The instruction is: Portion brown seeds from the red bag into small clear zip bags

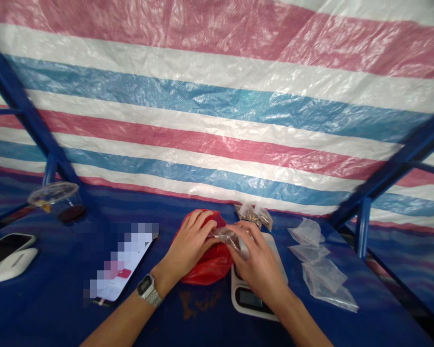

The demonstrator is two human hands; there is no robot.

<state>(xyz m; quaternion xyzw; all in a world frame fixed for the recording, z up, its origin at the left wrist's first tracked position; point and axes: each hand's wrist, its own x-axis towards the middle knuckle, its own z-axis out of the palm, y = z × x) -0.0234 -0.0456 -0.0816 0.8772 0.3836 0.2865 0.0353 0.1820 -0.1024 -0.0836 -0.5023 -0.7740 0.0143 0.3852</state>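
A small clear plastic bag (224, 235) is stretched between my two hands, above the opening of a red plastic bag (209, 271). My left hand (192, 239) reaches over the red bag, its fingers closed on one side of the clear bag. With thumb and fingers, my right hand (255, 253) grips the other side, over a white digital scale (280, 258). The scale's display (252, 299) shows below my right wrist, its digits too small to read. Fingers hide part of the clear bag, and its contents cannot be made out.
Filled clear bags (256, 215) lie behind the scale. Several flat clear bags (323, 270) lie to the right. On the left are a lit phone (125, 267), a white case (13, 265), another phone (5, 248) and a plastic cup (63, 202). A striped sheet (217, 115) hangs behind.
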